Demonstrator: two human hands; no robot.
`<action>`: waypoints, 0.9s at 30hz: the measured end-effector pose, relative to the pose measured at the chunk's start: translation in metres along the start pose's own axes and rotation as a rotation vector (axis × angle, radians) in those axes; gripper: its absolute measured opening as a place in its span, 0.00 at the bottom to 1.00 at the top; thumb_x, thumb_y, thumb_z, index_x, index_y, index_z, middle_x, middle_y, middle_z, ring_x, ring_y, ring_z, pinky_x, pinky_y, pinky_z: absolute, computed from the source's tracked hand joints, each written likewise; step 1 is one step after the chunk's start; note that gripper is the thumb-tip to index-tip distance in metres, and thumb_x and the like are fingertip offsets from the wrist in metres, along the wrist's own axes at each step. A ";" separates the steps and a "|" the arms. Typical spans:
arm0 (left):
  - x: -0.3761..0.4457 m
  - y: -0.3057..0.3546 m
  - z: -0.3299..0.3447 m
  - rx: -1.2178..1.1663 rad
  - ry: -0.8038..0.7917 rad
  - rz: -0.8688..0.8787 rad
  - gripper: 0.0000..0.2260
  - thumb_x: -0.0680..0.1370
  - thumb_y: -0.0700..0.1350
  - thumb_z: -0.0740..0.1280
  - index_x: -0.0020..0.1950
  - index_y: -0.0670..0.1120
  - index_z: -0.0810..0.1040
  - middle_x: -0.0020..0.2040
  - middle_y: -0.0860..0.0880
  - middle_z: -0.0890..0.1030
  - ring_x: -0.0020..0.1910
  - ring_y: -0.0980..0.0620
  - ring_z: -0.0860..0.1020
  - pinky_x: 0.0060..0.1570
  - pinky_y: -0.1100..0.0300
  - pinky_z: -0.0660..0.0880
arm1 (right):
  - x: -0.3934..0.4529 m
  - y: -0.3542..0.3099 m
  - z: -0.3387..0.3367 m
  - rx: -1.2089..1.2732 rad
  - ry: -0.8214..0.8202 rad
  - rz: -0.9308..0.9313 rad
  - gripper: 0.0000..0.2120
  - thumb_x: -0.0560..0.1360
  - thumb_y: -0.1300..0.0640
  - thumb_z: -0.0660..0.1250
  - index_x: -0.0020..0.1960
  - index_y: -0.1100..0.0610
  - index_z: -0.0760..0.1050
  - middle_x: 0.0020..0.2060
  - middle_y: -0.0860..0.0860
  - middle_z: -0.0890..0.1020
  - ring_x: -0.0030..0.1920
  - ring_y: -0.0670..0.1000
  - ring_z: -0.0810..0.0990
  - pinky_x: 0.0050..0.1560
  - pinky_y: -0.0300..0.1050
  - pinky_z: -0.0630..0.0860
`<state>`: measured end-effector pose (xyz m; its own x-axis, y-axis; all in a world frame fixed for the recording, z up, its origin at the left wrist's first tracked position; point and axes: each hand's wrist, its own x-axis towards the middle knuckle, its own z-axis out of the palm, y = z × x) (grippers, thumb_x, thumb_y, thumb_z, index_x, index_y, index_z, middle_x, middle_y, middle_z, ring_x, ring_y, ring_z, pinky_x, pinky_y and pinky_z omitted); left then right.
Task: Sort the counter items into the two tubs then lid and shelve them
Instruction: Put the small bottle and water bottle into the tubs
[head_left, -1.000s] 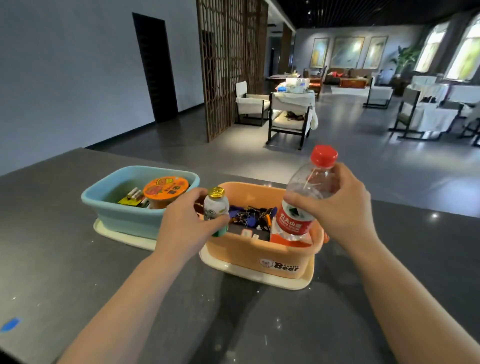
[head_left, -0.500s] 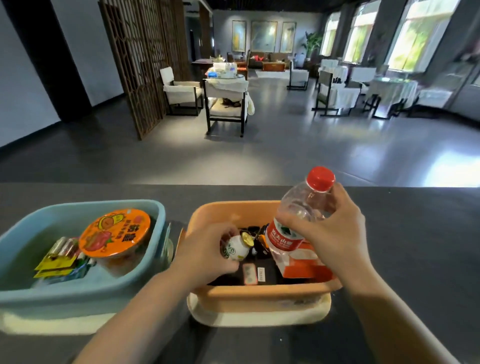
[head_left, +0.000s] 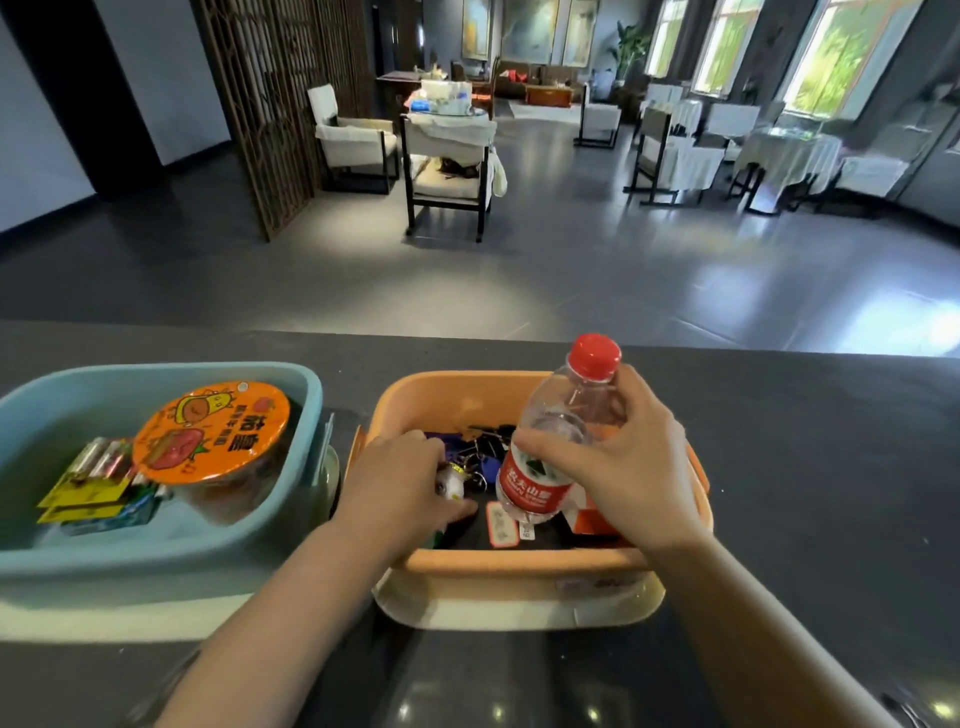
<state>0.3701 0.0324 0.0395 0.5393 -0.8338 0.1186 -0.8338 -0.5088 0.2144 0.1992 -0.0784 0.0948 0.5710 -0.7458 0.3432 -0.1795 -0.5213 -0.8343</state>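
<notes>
Counter (head_left: 805, 467): dark grey, spanning the near half of the view, with two tubs side by side on it.
Orange tub (head_left: 519, 564): right of centre, open-topped, sitting on a cream lid (head_left: 519, 613) that shows under its near edge.
Blue tub (head_left: 156, 551): left of the orange one, just beside it, also open, over a pale lid (head_left: 104, 618).
Water bottle (head_left: 550, 452): clear, red cap, red label, tilted with the cap up and to the right, base down inside the orange tub.
Right hand (head_left: 618, 462): curled round the bottle's upper body, thumb on the near-left side, fingers wrapped behind.
Left hand (head_left: 400, 488): reaching into the left part of the orange tub, fingers bent down around a small white bottle (head_left: 451, 483); only a sliver of that bottle visible between fingers and palm.
Orange tub contents: a tangle of keys with blue and dark fobs (head_left: 483, 457) toward the far side, a red-edged tag (head_left: 501, 527) near the bottle's base, an orange carton (head_left: 597, 519) partly hidden behind the right wrist.
Blue tub contents: noodle cup with orange foil top (head_left: 213, 431) leaning at the right, battery packs on yellow cards (head_left: 93, 483) lying flat at the left.
Beyond the counter: grey floor, armchairs (head_left: 447, 166) and a wooden lattice screen (head_left: 270, 104) far off.
</notes>
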 end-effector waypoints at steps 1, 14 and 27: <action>0.000 -0.001 0.004 -0.004 0.030 0.003 0.20 0.66 0.63 0.70 0.52 0.54 0.75 0.48 0.55 0.76 0.48 0.51 0.75 0.46 0.56 0.69 | 0.001 0.001 0.002 0.000 -0.010 0.011 0.28 0.58 0.39 0.77 0.55 0.41 0.73 0.46 0.36 0.81 0.48 0.35 0.79 0.44 0.33 0.74; -0.003 -0.010 0.001 -0.229 0.263 -0.062 0.12 0.75 0.47 0.65 0.58 0.58 0.73 0.55 0.58 0.77 0.56 0.55 0.74 0.57 0.56 0.58 | 0.027 0.020 0.038 0.159 0.023 0.290 0.31 0.57 0.40 0.79 0.56 0.44 0.72 0.49 0.43 0.81 0.49 0.43 0.80 0.46 0.41 0.77; 0.041 -0.002 0.005 -0.204 0.011 0.095 0.31 0.69 0.46 0.73 0.70 0.50 0.66 0.64 0.50 0.71 0.63 0.47 0.70 0.63 0.53 0.67 | 0.033 0.041 0.053 0.477 -0.191 0.728 0.28 0.68 0.49 0.72 0.64 0.56 0.67 0.50 0.52 0.80 0.47 0.50 0.82 0.43 0.46 0.79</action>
<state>0.3928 -0.0016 0.0393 0.4614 -0.8729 0.1585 -0.8405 -0.3729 0.3930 0.2530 -0.1022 0.0488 0.5769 -0.7208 -0.3842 -0.2211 0.3150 -0.9230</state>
